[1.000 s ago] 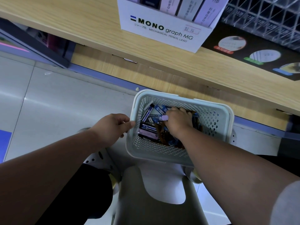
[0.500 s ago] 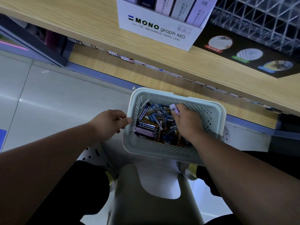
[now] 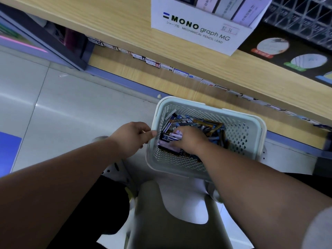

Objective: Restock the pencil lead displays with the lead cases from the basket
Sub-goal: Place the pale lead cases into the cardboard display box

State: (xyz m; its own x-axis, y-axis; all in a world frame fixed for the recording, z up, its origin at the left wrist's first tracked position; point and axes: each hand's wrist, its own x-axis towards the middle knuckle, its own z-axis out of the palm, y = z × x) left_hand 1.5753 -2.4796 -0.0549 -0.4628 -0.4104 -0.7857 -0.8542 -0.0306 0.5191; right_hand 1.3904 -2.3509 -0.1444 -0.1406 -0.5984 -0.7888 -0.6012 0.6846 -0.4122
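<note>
Lilac plastic lead case (image 3: 177, 135), pinched at right hand's (image 3: 190, 141) fingertips, lay left-right, end pointing left, inside pale perforated plastic basket (image 3: 242, 137) gripped by left hand (image 3: 132, 136).

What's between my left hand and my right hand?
Head view: the basket's perforated left wall and a few lead cases, between the left hand at its rim and the right hand inside.

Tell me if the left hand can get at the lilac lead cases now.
Likely yes, awkwardly: the left hand holds the rim of the basket right beside the lilac lead cases, but the right hand lies over them.
</note>
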